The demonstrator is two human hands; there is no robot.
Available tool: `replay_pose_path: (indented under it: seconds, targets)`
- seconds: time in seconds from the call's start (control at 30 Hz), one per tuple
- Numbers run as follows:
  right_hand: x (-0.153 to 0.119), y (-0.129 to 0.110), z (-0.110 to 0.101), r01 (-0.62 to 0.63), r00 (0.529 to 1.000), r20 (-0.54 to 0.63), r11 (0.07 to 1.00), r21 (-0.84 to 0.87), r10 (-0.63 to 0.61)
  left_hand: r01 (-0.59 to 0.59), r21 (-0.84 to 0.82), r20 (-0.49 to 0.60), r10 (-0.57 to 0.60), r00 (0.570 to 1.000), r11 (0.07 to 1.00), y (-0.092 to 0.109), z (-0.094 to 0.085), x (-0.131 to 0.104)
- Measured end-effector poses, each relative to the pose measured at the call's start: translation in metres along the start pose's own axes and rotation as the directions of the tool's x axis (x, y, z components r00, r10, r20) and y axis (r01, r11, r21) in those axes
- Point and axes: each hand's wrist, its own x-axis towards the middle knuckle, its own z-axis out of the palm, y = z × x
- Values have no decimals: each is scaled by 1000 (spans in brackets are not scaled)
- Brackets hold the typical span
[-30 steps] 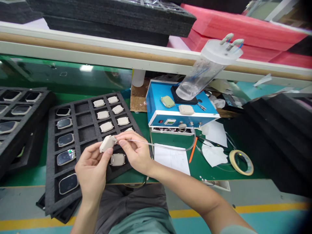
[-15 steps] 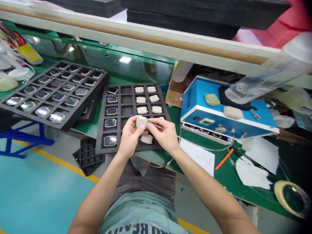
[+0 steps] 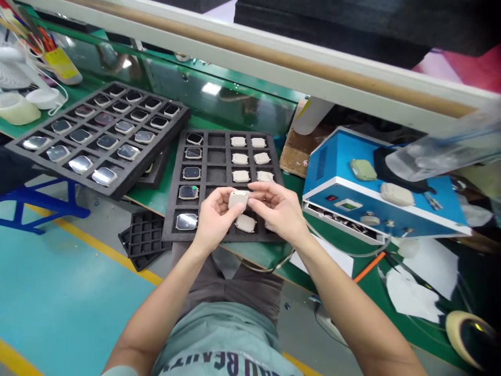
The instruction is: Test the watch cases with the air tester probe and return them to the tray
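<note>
My left hand (image 3: pixel 216 213) is closed on a beige smartwatch case (image 3: pixel 238 198), pinched between thumb and fingers above the near part of a black foam tray (image 3: pixel 216 173). Right beside the case, my right hand (image 3: pixel 278 209) has its thumb and forefinger curled together at the case's edge. A thin clear tube (image 3: pixel 324 245) leads from a blue bench machine (image 3: pixel 352 180) and disappears behind this hand; its end is hidden. Dark-screened smartwatches (image 3: pixel 191 172) fill the tray's left column. Beige watch cases (image 3: pixel 240 158) lie in the right columns, partly covered by my hands.
A second foam tray (image 3: pixel 92 164) of watches stands tilted at left on other trays. Two watch cases and a clear bottle (image 3: pixel 415 162) rest on the machine. White paper (image 3: pixel 410 292), an orange tool (image 3: pixel 370 266) and a tape roll (image 3: pixel 465 339) lie at right. A shelf crosses above.
The view has shifted, so the bench things sit farther right. Earlier the tube showed between my right fingers at the case; now it passes out of sight behind that hand.
</note>
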Motion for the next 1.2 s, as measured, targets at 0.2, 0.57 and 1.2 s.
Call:
replay_pose_path:
  seconds: [0.2, 0.57, 1.2]
  targets:
    - [8, -2, -4, -148, 986, 88, 988, 49, 143, 23, -20, -29, -24, 999, 1000, -2, -2, -1]
    - [10, -1, -2, -99, 965, -259, 973, -208, 43, -76, -57, -258, 59, 964, 995, -2, 4, -8]
    - [30, 11, 4, 41, 995, -73, 934, -356, -72, 34, -199, -178, -71, 981, 979, 10, -9, -4]
